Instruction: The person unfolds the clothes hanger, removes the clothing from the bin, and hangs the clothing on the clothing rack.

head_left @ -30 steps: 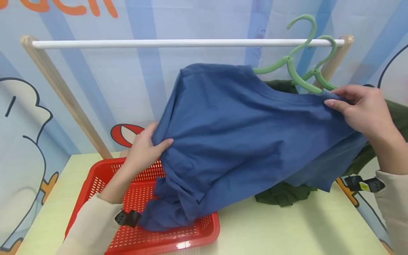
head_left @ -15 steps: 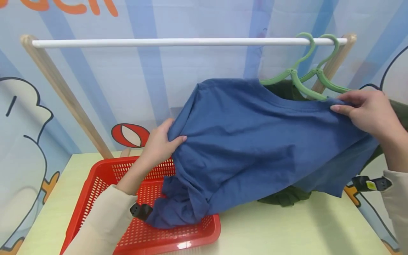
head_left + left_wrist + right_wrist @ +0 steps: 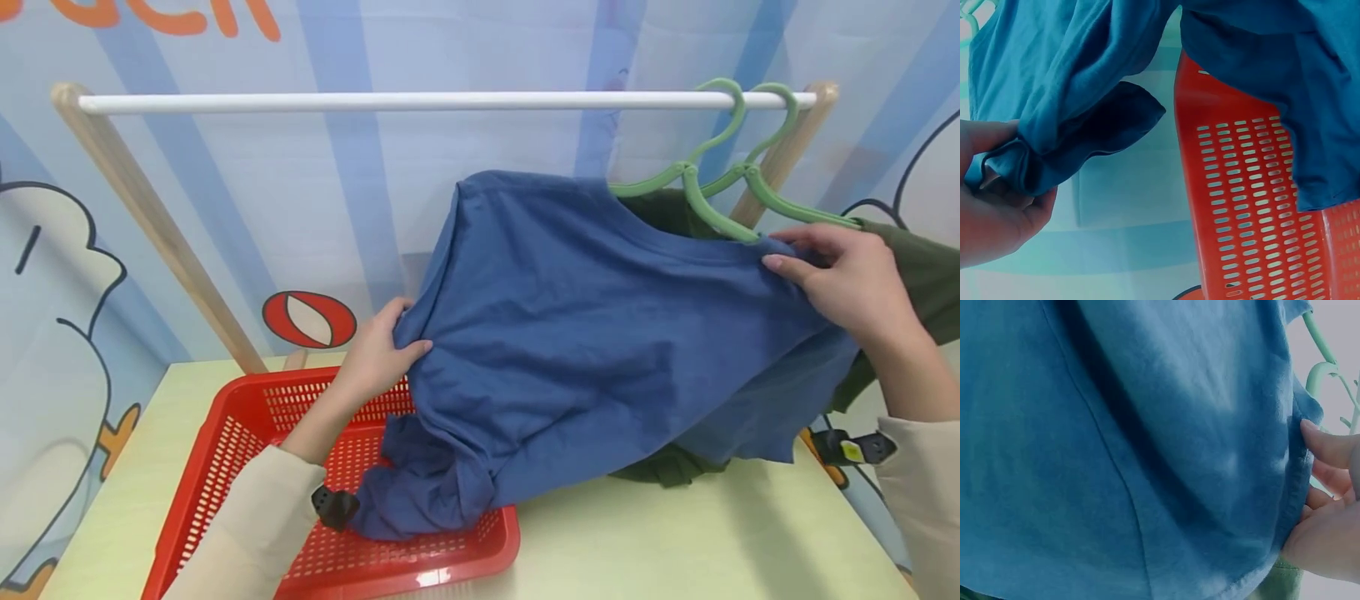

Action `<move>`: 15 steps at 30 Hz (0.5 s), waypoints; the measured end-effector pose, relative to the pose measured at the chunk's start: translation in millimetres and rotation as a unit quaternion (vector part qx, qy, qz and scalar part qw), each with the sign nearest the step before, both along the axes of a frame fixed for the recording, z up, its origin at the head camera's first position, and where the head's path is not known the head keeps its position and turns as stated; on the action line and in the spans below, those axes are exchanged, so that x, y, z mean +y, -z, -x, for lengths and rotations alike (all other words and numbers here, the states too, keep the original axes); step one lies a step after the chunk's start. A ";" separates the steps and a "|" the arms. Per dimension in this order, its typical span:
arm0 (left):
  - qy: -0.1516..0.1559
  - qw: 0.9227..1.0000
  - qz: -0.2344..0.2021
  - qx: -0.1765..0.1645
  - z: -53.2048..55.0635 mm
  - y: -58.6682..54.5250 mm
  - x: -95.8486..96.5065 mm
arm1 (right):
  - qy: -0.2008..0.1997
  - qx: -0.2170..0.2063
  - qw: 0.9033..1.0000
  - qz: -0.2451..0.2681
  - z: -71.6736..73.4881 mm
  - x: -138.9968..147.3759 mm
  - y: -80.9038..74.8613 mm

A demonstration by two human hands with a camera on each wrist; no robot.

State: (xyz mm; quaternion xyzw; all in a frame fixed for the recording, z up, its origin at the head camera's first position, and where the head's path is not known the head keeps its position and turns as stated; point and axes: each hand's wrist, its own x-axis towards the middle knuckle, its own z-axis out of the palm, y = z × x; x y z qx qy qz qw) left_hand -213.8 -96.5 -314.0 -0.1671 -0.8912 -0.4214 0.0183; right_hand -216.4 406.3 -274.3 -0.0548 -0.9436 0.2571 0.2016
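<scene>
A blue shirt (image 3: 570, 317) hangs on a green hanger (image 3: 697, 187), whose hook sits over the white rail (image 3: 450, 102). My left hand (image 3: 378, 346) pinches the shirt's sleeve edge; the left wrist view shows the cloth (image 3: 1054, 125) gathered between thumb and fingers. At the right shoulder, close to the hanger's arm, my right hand (image 3: 847, 267) pinches the fabric. In the right wrist view its thumb and fingers (image 3: 1329, 447) hold the shirt's edge. The lower part of the shirt droops into the red basket (image 3: 225, 442).
Behind the blue shirt, a dark green garment (image 3: 918, 279) hangs on a second green hanger (image 3: 787, 200) near the rail's right end. The rail stands on wooden posts (image 3: 165, 233) on a pale table (image 3: 615, 542). A printed cloth backdrop (image 3: 270, 200) rises behind.
The hanger's hook has come down from above the rail onto it. My left hand has moved right with the sleeve, and both hands still hold the shirt.
</scene>
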 end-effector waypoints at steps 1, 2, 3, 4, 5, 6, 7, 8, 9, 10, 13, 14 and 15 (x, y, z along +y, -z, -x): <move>-0.001 1.000 0.001 -0.002 -0.1 0.8 0.2 | -0.002 0.013 1.000 0.014 -3.4 -2.7 0.2; -0.001 1.000 0.001 -0.003 -0.1 1.5 0.4 | -0.005 0.028 0.999 0.030 -7.8 -6.6 -0.8; -0.002 1.000 0.001 -0.004 -0.2 2.1 0.4 | -0.013 0.044 0.998 0.053 -14.8 -13.6 -4.0; -0.002 1.000 0.001 -0.006 -0.3 2.7 0.4 | -0.023 0.062 0.995 0.077 -22.2 -21.9 -8.0; -0.003 1.000 0.002 -0.007 -0.3 3.1 0.3 | -0.039 0.084 0.990 0.105 -29.8 -30.2 -12.2; -0.003 1.000 0.002 -0.007 -0.3 3.6 0.1 | -0.055 0.103 0.985 0.130 -37.9 -40.1 -17.7; -0.002 1.000 0.002 -0.008 -0.3 4.0 -0.2 | -0.074 0.120 0.979 0.150 -45.8 -49.9 -23.5; -0.002 1.000 0.002 -0.008 -0.3 4.4 -0.7 | -0.092 0.131 0.973 0.164 -53.3 -59.4 -29.3; -0.001 1.000 0.002 -0.009 -0.3 4.9 -1.2 | -0.112 0.135 0.969 0.176 -60.6 -68.8 -34.8; 0.001 1.000 0.001 -0.011 -0.3 5.4 -1.9 | -0.132 0.137 0.965 0.181 -65.5 -75.9 -38.8; 0.011 1.000 -0.006 -0.015 -0.7 7.4 -4.4 | -0.190 0.114 0.960 0.171 -76.7 -93.6 -46.1; 0.015 1.000 -0.010 -0.017 -0.9 8.1 -5.3 | -0.211 0.103 0.958 0.167 -78.5 -97.9 -46.7; 0.019 1.000 -0.012 -0.019 -1.0 9.1 -6.4 | -0.228 0.089 0.956 0.161 -79.9 -101.6 -46.4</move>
